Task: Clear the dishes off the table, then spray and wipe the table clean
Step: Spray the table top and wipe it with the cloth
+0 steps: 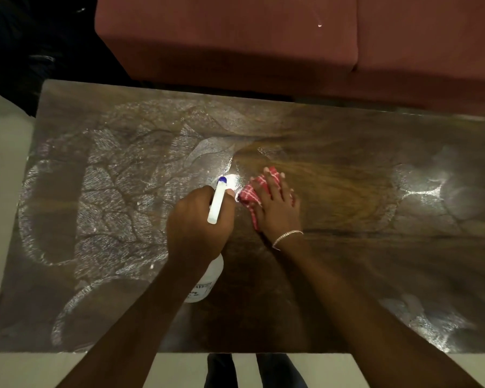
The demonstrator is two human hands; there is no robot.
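My left hand [200,219] grips a white spray bottle [216,204], its blue-tipped nozzle aimed at the wooden worktop [347,261], while my right hand [275,204], fingers flat and spread, presses a red checked cloth [252,196] on the surface just beside it. Wet foamy streaks [109,191] cover the worktop's left side.

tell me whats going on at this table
A person is cleaning a wooden table. Their left grip holds a white spray bottle aimed at the middle, while the right grip presses flat on a red checked cloth. No dishes show on it. Wet spray streaks cover the left side; the stretch right of the cloth looks wiped.
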